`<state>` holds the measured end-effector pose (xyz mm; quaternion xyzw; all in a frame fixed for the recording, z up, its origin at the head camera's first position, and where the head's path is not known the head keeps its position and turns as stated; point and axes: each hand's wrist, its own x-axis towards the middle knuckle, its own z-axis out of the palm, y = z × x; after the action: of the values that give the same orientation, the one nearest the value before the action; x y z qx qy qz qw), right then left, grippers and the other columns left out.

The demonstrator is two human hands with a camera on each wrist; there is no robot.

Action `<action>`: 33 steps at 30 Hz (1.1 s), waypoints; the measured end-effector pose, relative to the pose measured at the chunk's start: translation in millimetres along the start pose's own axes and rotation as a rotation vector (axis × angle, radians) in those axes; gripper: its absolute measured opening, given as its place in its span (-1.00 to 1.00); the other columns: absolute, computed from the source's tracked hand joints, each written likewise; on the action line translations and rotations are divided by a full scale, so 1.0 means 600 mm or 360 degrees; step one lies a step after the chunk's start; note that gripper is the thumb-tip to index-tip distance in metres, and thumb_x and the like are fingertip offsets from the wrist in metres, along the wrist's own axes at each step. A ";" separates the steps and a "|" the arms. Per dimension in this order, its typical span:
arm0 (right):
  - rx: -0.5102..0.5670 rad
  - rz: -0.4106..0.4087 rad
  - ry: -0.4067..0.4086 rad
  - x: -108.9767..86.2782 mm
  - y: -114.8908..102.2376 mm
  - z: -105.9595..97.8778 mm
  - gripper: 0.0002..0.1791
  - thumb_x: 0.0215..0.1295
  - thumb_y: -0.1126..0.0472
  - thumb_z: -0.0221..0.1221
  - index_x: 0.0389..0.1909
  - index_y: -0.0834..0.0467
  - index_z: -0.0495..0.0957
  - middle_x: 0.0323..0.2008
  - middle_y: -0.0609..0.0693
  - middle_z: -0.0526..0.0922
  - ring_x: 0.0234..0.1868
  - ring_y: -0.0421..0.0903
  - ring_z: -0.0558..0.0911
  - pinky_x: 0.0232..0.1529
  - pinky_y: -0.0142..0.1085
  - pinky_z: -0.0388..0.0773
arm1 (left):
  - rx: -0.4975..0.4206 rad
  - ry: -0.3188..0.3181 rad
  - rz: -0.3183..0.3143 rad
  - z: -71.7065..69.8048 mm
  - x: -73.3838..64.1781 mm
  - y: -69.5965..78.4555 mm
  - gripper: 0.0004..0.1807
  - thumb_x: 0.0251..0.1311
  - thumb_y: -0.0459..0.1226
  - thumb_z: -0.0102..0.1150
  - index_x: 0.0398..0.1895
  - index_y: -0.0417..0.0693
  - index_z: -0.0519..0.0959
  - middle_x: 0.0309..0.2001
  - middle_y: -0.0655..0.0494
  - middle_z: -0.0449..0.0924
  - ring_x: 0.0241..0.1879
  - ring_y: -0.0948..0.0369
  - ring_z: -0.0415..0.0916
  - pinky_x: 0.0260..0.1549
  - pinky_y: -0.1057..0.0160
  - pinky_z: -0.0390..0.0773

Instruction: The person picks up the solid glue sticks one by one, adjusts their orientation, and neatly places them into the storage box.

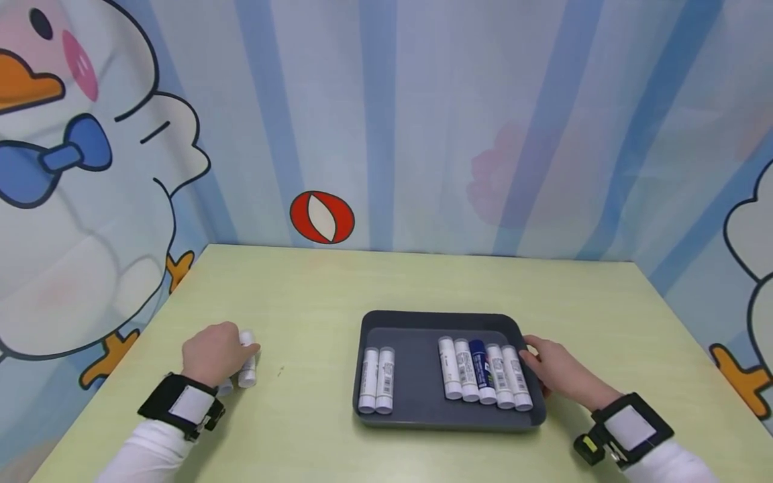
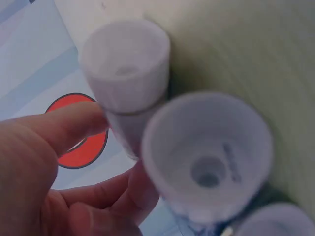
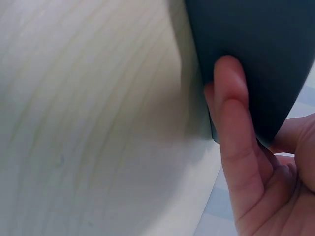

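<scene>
On the left of the table my left hand [image 1: 211, 352] has its thumb and fingers about a white glue stick [image 1: 247, 362]. The left wrist view gives the ends of three sticks: the thumb presses the side of one glue stick [image 2: 125, 64], and the fingers pass behind a second, nearer one [image 2: 206, 157]. My right hand [image 1: 555, 369] grips the right side of a dark grey tray [image 1: 417, 422]; in the right wrist view its fingers [image 3: 236, 132] lie along the tray's outer wall. Two white glue sticks [image 1: 384, 381] lie at the tray's left, several at its right, including a dark blue one [image 1: 482, 372].
The pale wood-grain table [image 1: 302, 288] ends at a blue striped backdrop [image 1: 423, 134] behind and at both sides. Another white stick end [image 2: 278, 221] shows at the lower edge of the left wrist view.
</scene>
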<state>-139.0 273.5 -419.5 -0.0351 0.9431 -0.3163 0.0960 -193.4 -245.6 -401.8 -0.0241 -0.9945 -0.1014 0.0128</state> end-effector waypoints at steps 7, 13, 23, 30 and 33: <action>-0.0021 0.0003 0.0000 0.002 -0.003 -0.001 -0.54 0.47 0.33 -0.04 0.25 0.55 0.19 -0.48 0.13 0.61 -0.74 -0.06 0.55 -0.64 -0.23 0.50 | -0.0058 -0.0101 0.0045 0.013 0.011 0.016 -0.63 0.09 -0.14 0.35 -0.55 -0.25 0.45 -0.64 0.03 0.39 -0.66 0.13 0.38 -0.70 0.22 0.35; -0.0022 0.0036 0.0001 0.001 -0.005 -0.002 -0.54 0.47 0.34 -0.05 0.25 0.55 0.19 -0.37 0.21 0.62 -0.71 -0.07 0.56 -0.62 -0.22 0.51 | -0.0164 -0.0196 0.0080 0.014 0.021 0.027 -0.68 0.12 -0.19 0.30 -0.50 -0.29 0.46 -0.59 0.00 0.41 -0.62 0.13 0.40 -0.66 0.22 0.41; -0.0008 0.0049 -0.0009 0.002 -0.005 -0.003 -0.54 0.48 0.33 -0.06 0.25 0.54 0.19 -0.41 0.17 0.62 -0.72 -0.06 0.55 -0.63 -0.21 0.51 | -0.0698 -0.0325 0.0042 0.012 0.032 0.059 -0.66 0.24 -0.11 0.24 -0.31 -0.27 0.53 -0.44 0.00 0.50 -0.52 0.16 0.45 -0.63 0.25 0.50; -0.0009 0.0022 0.0014 0.003 -0.003 -0.002 -0.55 0.47 0.34 -0.05 0.24 0.54 0.20 -0.41 0.17 0.62 -0.73 -0.06 0.55 -0.64 -0.21 0.51 | -0.1075 -0.0486 0.0084 -0.003 0.041 0.116 -0.58 0.27 -0.12 0.23 -0.07 -0.34 0.51 -0.30 -0.07 0.55 -0.40 0.12 0.52 -0.54 0.19 0.60; -0.0009 0.0025 0.0016 0.002 -0.003 0.000 -0.55 0.47 0.34 -0.05 0.24 0.54 0.21 -0.41 0.16 0.61 -0.73 -0.07 0.55 -0.64 -0.22 0.51 | -0.1186 -0.0623 0.0116 -0.009 0.038 0.148 -0.59 0.26 -0.14 0.24 -0.06 -0.33 0.49 -0.31 -0.06 0.57 -0.40 0.13 0.56 -0.53 0.18 0.61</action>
<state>-140.2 271.9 -418.6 -0.0265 0.9447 -0.3130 0.0937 -211.6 -159.0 -377.8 -0.0812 -0.8719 -0.4471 -0.1824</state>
